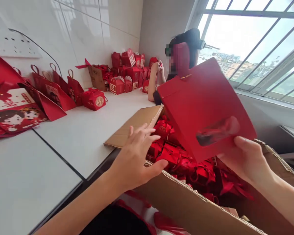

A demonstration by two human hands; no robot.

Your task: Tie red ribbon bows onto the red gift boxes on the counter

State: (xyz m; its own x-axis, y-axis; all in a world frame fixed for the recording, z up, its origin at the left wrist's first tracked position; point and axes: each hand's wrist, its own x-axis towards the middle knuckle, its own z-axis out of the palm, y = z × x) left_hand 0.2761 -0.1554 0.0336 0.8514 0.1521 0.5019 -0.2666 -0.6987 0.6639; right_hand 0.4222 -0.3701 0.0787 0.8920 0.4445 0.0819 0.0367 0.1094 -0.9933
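Observation:
My right hand (247,160) is closed on the lower edge of a flat red paper bag (203,104) and holds it tilted above an open cardboard box (186,209). The box is full of red ribboned gift boxes (171,153). My left hand (137,156) hovers at the box's near edge with fingers stretched out and spread. It holds nothing and reaches toward the gift boxes.
A white table (83,137) carries red gift bags (56,93) at the left and a pile of small red boxes (127,73) at the back wall. Another person (176,62) sits across the table by the window. Flat printed red sheets (12,114) lie at far left.

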